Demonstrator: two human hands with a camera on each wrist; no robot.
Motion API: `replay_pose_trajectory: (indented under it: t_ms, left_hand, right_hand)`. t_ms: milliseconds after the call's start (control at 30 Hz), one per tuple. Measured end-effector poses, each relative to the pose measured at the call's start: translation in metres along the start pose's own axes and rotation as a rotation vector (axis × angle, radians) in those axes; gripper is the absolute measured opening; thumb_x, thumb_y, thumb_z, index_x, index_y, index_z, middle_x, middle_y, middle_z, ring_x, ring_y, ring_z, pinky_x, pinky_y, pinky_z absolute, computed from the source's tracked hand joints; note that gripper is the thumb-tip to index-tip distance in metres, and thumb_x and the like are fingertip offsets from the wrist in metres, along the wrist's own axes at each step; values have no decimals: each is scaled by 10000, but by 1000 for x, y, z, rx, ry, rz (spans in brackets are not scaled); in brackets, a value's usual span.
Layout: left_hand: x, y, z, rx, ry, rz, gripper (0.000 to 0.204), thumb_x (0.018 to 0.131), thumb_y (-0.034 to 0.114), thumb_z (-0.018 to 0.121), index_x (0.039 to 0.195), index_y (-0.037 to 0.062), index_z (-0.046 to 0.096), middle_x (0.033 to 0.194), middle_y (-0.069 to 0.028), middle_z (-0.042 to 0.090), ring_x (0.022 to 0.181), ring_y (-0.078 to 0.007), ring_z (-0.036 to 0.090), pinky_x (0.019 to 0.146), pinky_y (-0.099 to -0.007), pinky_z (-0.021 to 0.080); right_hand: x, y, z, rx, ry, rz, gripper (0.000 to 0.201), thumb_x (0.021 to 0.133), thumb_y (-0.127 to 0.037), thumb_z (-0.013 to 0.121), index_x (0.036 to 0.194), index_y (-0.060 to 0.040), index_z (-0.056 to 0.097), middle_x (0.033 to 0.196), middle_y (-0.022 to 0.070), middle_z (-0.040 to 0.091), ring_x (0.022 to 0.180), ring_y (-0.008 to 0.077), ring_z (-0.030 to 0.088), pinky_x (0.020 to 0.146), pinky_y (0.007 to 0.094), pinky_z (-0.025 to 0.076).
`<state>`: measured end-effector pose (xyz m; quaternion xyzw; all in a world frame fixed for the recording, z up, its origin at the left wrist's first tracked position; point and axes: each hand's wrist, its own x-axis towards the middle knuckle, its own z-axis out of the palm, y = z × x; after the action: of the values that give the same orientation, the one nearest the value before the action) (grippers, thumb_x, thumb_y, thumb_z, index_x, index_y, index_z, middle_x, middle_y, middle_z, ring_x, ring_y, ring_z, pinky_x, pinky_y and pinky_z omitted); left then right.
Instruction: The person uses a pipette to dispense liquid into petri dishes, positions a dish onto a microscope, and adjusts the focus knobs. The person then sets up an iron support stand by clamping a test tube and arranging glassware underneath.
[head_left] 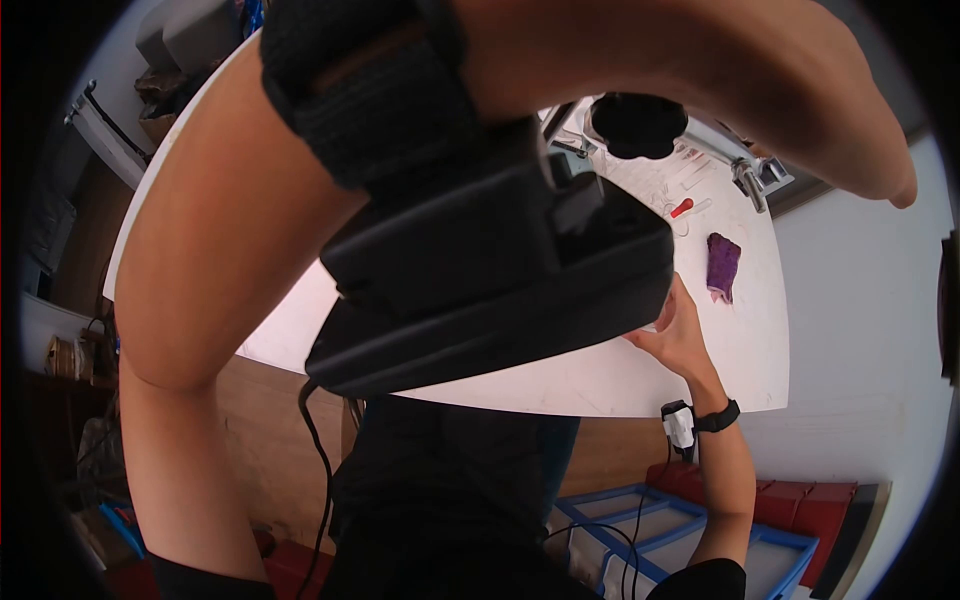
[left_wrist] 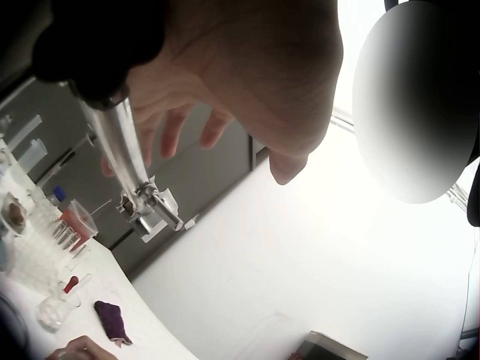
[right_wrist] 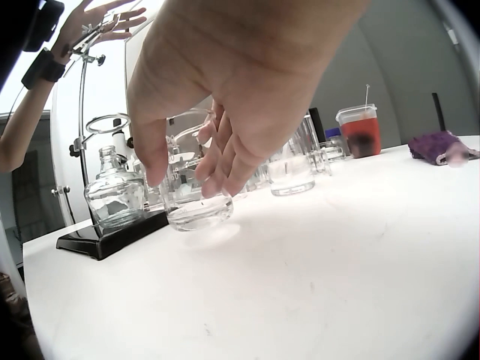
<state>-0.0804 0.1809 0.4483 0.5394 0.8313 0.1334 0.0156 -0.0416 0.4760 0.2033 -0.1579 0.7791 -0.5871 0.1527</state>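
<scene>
My left arm is raised across the head view, its black wrist camera covering the middle. Fingers apart, my left hand is beside a metal clamp with a black knob; I cannot tell whether they touch. My right hand has thumb and fingers round a clear glass beaker on the white table. In the left wrist view only part of my right hand shows at the bottom edge.
Left of the beaker, a glass flask stands on the black stand base. Another beaker and a red container stand farther back. A purple cloth and a red-topped dropper lie on the table.
</scene>
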Motion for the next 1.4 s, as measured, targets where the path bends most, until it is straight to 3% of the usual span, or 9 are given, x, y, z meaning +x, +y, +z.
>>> replay_pose_trajectory:
  t_ms: [600, 700, 767, 800, 867, 1033, 1167, 1333, 1400]
  left_hand:
    - [-8, -7, -11, -7, 36, 42, 365, 919, 285, 539, 1071, -47, 534, 905, -228, 557, 888, -308, 567, 798, -387, 438]
    - [-15, -9, -15, -5, 44, 50, 364, 920, 281, 540, 1080, -46, 531, 920, -227, 556, 901, -308, 565, 806, -387, 437]
    - [-21, -10, -16, -4, 49, 54, 364, 921, 278, 540, 1087, -46, 529, 929, -226, 555, 910, -308, 564, 812, -387, 436]
    - [-23, -12, -15, -6, 52, 55, 364, 921, 277, 540, 1090, -45, 528, 934, -225, 555, 914, -308, 563, 815, -388, 436]
    - [-24, -13, -10, -7, 55, 59, 364, 922, 274, 540, 1096, -45, 526, 944, -224, 554, 923, -308, 562, 820, -388, 435]
    - [5, -13, 0, -3, 56, 89, 364, 923, 268, 540, 1112, -43, 521, 968, -222, 552, 944, -307, 558, 834, -389, 433]
    - [20, -11, -10, 0, 51, 92, 365, 924, 263, 541, 1125, -41, 518, 988, -220, 551, 962, -307, 555, 846, -389, 432]
    - [-18, -3, 5, 16, 66, 87, 367, 926, 257, 541, 1140, -40, 513, 1012, -218, 549, 984, -307, 551, 860, -390, 430]
    - [-18, -3, 6, 17, 66, 89, 368, 926, 254, 541, 1147, -39, 511, 1022, -217, 548, 992, -306, 550, 866, -390, 429]
  right_hand:
    - [0, -12, -4, -81, -10, 113, 578, 660, 168, 694, 1096, -45, 380, 1210, 175, 548, 1194, 230, 509, 1110, 379, 336]
    - [2, -10, -4, -43, -46, 80, 685, 641, 123, 751, 1190, -42, 375, 1252, 167, 524, 1213, 235, 489, 1113, 386, 332]
    - [2, -24, 1, -231, -33, 34, 925, 598, 57, 823, 1363, -51, 315, 1322, 156, 477, 1277, 256, 445, 1122, 405, 316]
    - [3, -28, 3, -231, -34, 35, 925, 598, 57, 823, 1363, -51, 315, 1322, 156, 477, 1277, 256, 445, 1122, 405, 316]
    - [8, -34, 3, -293, 47, -112, 1129, 560, 9, 865, 1475, -72, 210, 1383, 147, 428, 1339, 276, 392, 1130, 419, 298]
    - [16, -54, 14, -2, 63, -294, 1195, 566, -40, 904, 1502, -66, 161, 1423, 164, 392, 1358, 289, 375, 1125, 434, 300]
    - [18, -49, 25, -10, -8, -39, 1099, 608, -22, 886, 1473, -4, 208, 1455, 175, 361, 1377, 271, 353, 1146, 397, 283]
    - [23, -19, 74, -118, -9, -57, 993, 637, -35, 875, 1434, 17, 284, 1431, 179, 389, 1350, 256, 385, 1139, 370, 298]
    - [27, -20, 77, -146, -52, -24, 919, 639, -70, 877, 1387, 0, 348, 1364, 155, 456, 1282, 250, 458, 1086, 366, 367]
